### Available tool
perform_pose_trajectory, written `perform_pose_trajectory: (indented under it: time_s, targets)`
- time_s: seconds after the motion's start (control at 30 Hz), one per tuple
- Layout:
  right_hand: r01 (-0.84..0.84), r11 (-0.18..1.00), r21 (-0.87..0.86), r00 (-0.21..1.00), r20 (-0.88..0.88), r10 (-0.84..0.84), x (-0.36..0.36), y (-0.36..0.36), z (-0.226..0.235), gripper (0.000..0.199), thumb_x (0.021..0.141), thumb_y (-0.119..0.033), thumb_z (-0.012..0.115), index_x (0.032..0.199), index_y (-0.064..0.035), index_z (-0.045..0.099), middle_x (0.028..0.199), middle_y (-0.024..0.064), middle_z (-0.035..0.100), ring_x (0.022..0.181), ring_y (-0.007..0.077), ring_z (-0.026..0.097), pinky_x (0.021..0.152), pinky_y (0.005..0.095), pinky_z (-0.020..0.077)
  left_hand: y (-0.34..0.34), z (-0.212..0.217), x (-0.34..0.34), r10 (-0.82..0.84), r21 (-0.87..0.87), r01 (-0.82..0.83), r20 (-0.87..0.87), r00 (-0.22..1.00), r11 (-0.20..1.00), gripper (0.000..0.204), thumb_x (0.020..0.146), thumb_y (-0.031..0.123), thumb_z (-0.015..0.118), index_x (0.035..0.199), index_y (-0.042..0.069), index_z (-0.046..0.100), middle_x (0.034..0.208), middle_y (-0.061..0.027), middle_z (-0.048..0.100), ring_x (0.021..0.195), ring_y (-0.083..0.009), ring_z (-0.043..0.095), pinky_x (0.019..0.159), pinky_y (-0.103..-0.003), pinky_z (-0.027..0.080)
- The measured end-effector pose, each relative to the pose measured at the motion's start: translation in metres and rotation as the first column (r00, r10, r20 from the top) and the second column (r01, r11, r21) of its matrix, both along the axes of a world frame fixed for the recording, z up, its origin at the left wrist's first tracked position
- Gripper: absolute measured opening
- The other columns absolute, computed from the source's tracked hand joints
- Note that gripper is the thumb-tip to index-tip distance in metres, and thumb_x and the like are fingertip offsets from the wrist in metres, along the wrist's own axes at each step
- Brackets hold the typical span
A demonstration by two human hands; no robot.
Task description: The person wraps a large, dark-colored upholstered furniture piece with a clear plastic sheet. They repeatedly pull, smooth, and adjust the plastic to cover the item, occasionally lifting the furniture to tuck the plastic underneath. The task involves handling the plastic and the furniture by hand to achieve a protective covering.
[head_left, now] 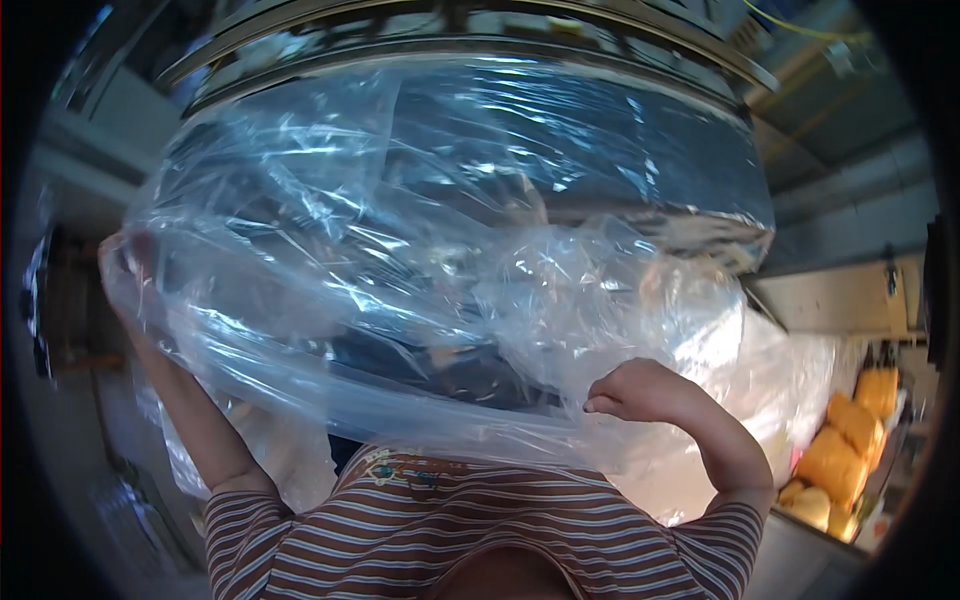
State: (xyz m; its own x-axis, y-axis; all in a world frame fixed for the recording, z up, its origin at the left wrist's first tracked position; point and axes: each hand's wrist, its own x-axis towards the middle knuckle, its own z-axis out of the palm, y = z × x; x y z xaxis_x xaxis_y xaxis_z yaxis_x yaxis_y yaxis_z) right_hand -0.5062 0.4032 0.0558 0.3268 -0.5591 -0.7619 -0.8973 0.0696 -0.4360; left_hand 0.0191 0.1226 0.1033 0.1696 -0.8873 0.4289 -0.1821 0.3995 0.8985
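Observation:
A large sheet of clear plastic film stretches in front of me, wrinkled and shiny. My left hand is at its far-left end, partly seen through the film, with fingers bent around its edge. Near the front right, my right hand is closed, thumb against the fingers, on a bunched part of the film. Behind and partly beneath the film is a wide, dark, box-shaped thing with a glossy film-like surface. What that thing is cannot be made out.
A long metal rail runs across the far side. More crumpled clear film hangs at the right. Several orange-yellow packages are stacked at the far right, near a pale wooden panel.

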Motion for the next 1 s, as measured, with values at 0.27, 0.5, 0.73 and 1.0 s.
perform_pose_trajectory:
  time_s: [0.27,0.5,0.73,1.0]
  targets:
    - [0.217,0.797,-0.564,0.704,0.656,0.272,0.138,-0.211,0.051,0.021,0.091,-0.022,0.056,0.102,-0.0048,0.062,0.093,0.0097,0.063,0.078,0.0226,0.060,0.064,0.0296,0.0456,0.078,-0.054,0.045,0.056,0.346,0.009,-0.176,0.983,0.938,0.024,0.097,0.030,0.048,0.086,0.009,0.053,0.075,0.0016,0.048,0.068,-0.0077,0.046,0.066,-0.025,0.042]
    - [-0.182,0.336,-0.924,0.889,-0.009,0.457,0.211,-0.324,-0.008,0.059,0.089,-0.046,0.053,0.139,-0.0177,0.039,0.149,0.0083,0.030,0.137,0.0342,0.026,0.107,0.0559,0.0249,0.105,-0.066,0.088,-0.286,0.771,-0.020,0.260,0.922,0.637,0.025,0.092,0.028,0.056,0.082,0.005,0.058,0.070,0.0015,0.050,0.062,-0.0058,0.043,0.058,-0.023,0.037]
    - [-0.282,0.218,-0.934,0.877,-0.158,0.455,0.215,-0.312,-0.016,0.060,0.090,-0.051,0.047,0.141,-0.0210,0.037,0.148,0.0061,0.031,0.138,0.0303,0.024,0.110,0.0535,0.0222,0.002,-0.033,0.020,0.066,0.194,-0.240,0.630,0.774,0.951,0.025,0.087,0.026,0.060,0.092,0.001,0.062,0.085,-0.0097,0.061,0.075,-0.0240,0.054,0.070,-0.031,0.043]
    - [-0.349,0.226,-0.910,0.868,-0.222,0.444,0.223,-0.314,-0.007,0.062,0.091,-0.055,0.041,0.142,-0.0213,0.035,0.149,0.0058,0.030,0.138,0.0307,0.025,0.110,0.0537,0.0220,-0.138,-0.063,-0.087,0.116,-0.037,-0.149,0.816,0.566,0.988,0.025,0.081,0.028,0.068,0.085,0.004,0.063,0.084,-0.0064,0.057,0.079,-0.0227,0.057,0.071,-0.034,0.044]
